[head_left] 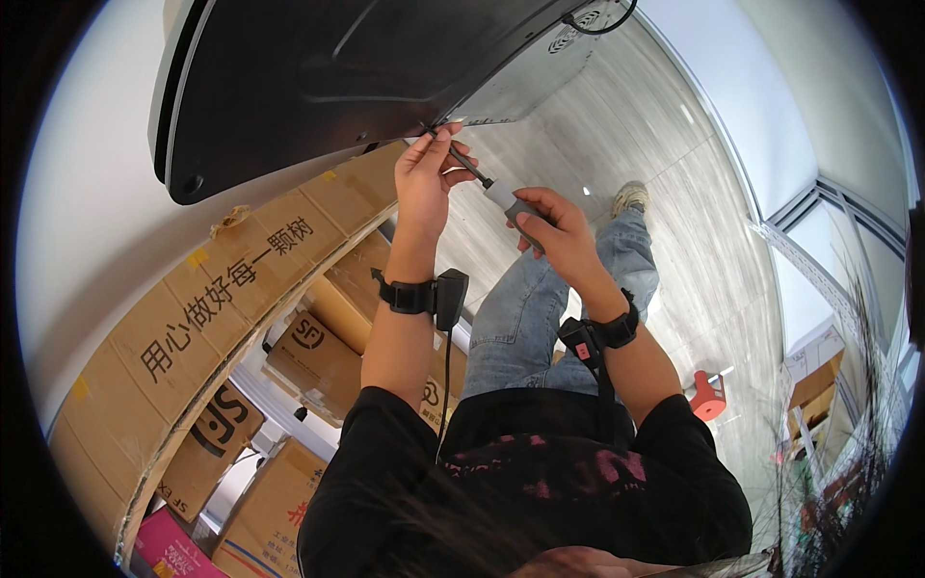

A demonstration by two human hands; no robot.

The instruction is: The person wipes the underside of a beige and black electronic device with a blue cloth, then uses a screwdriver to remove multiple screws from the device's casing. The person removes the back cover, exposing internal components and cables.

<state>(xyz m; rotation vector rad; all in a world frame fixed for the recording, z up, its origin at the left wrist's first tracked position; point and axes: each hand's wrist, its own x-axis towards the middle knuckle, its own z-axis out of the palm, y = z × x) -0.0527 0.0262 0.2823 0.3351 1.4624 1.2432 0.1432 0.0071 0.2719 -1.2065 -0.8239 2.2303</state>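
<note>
A screwdriver (pixel 502 196) with a grey handle and dark shaft slants up and left between my hands. The fingers of my right hand (pixel 567 236) wrap round its handle. My left hand (pixel 424 178) pinches the shaft close to its tip, so the tip is partly hidden. That tip is at the lower edge of a large black panel (pixel 289 106), which looks like the back of a big screen or appliance. Whether the tip sits in a screw, I cannot tell. Black straps with small devices are on both my wrists.
A long cardboard sheet (pixel 207 299) with dark writing runs along the left, and several brown boxes (pixel 313 349) lie behind it. A red tape dispenser (pixel 708 397) is on the pale floor (pixel 694 260) at right. A black cable (pixel 605 31) loops at the top.
</note>
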